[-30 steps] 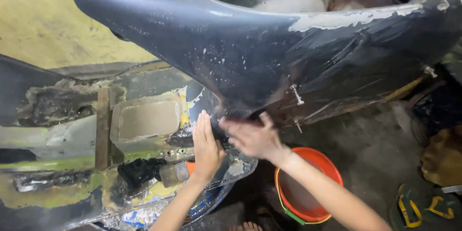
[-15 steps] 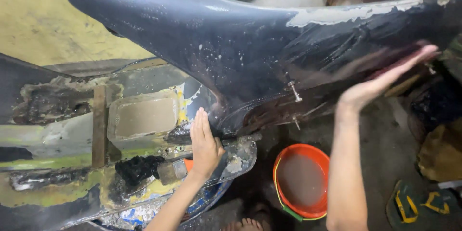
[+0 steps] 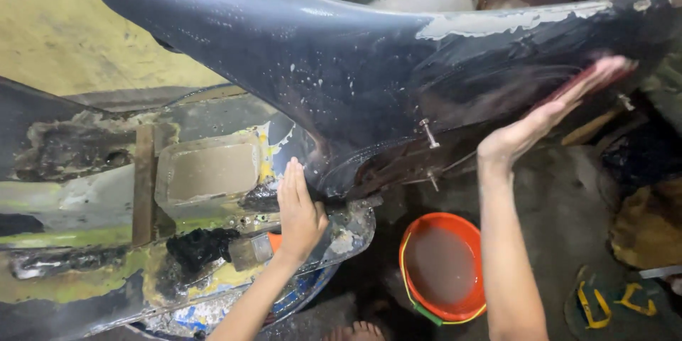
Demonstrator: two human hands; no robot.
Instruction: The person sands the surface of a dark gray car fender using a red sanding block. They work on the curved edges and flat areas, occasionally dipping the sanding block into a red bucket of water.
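the right hand (image 3: 547,117) lies flat and open-palmed against the dark body panel (image 3: 320,64), pressing what looks like a reddish sanding sheet (image 3: 590,78) under its blurred fingers; this looks like the wet-rubbing step. the left hand (image 3: 298,213), fingers together, braces the panel's lower edge beside a worn, yellow-stained part (image 3: 206,170). an orange bucket (image 3: 442,268) of murky water stands on the floor below. the next stroke calls for even pressure, clear of the protruding bolt (image 3: 428,133).
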